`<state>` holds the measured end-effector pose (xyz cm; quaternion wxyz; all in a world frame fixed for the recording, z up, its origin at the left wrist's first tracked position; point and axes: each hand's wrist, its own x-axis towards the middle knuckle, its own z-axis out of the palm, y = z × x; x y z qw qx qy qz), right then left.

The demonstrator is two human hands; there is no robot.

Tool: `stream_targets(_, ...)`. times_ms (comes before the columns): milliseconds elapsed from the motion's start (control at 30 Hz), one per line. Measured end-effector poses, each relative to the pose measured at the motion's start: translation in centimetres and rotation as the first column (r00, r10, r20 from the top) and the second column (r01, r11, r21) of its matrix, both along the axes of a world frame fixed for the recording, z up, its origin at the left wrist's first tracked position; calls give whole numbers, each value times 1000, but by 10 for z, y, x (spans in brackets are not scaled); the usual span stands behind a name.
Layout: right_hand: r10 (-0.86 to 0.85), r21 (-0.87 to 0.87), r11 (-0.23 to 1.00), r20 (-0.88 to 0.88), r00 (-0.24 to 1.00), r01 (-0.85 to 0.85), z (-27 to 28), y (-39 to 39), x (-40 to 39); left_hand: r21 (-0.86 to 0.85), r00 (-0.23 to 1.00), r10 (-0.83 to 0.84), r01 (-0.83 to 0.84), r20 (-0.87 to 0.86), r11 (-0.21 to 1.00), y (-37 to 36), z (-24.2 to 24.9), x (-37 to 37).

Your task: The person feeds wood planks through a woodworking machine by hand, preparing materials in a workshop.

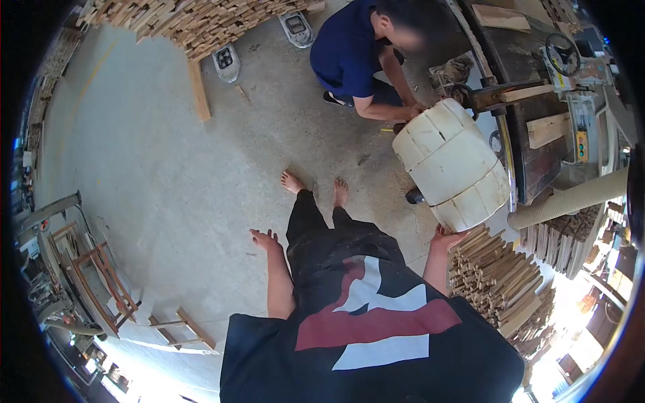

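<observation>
A large off-white plastic drum [453,164] leans at a tilt on the right, beside a dark machine table. My right hand [447,238] is at the drum's lower end, its fingers against the underside and partly hidden. My left hand [265,240] hangs free on the left of my body, fingers apart, holding nothing. A crouching co-worker [346,57] in a dark blue shirt has both hands near the drum's upper left edge; what they hold is hard to make out.
Stacked wood strips [201,23] stand at the top left, and more wood sticks [497,275] lie below the drum. The machine table [531,154] and a ribbed hose [571,198] are on the right. Wooden frames [101,289] stand at the lower left.
</observation>
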<state>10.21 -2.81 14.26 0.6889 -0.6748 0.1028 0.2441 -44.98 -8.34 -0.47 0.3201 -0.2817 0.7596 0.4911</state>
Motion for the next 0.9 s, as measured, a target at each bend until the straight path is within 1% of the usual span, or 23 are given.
stream_targets(67,10,-14,1000,7,1000,-10,7,5,-5,2,1000,18,-18,21,1000,-6,-5,8)
stream_targets(167,-5,-15,1000,2,1000,5,3,6,-2,-112,996,27,-17,88,994,-18,-16,19)
stream_targets(267,-16,-27,999,22,1000,16,15,15,-17,-117,990,46,-30,131,993,-39,-29,24)
stream_targets(400,-16,0,1000,51,999,16,28,23,-33,-112,981,127,-111,149,987,-49,-20,24)
stream_targets(467,-116,4,993,-54,992,117,1,6,-6,-110,985,134,-122,112,986,-54,-20,21)
stream_targets(500,-114,5,993,-51,992,115,-21,-8,9,-110,984,136,-124,115,986,-57,-20,17)
stream_targets(567,-222,133,958,-210,952,253,-54,-33,33,-95,984,139,-128,113,987,-64,-19,15)
stream_targets(600,-225,141,956,-205,953,256,-60,-40,36,-90,984,134,-124,120,988,-65,-20,13)
stream_targets(667,-369,-88,929,-258,893,359,-71,-53,30,-84,987,131,-124,93,989,-70,-15,10)
stream_targets(700,-380,-87,925,-261,888,370,-79,-56,28,-72,988,126,-120,92,990,-72,-13,7)
stream_targets(733,-442,-126,897,-277,853,423,-90,-59,23,-71,990,110,-104,87,992,-75,-11,4)
stream_targets(800,-518,-167,855,-302,800,491,-111,-69,13,-84,986,147,-140,84,987,-77,-7,-5)
stream_targets(867,-403,-103,914,-351,845,393,-127,-77,2,-62,990,115,-111,80,992,-81,3,-9)
stream_targets(900,-424,-99,903,-360,831,418,-129,-78,-8,-29,989,131,-129,74,991,-85,4,-12)
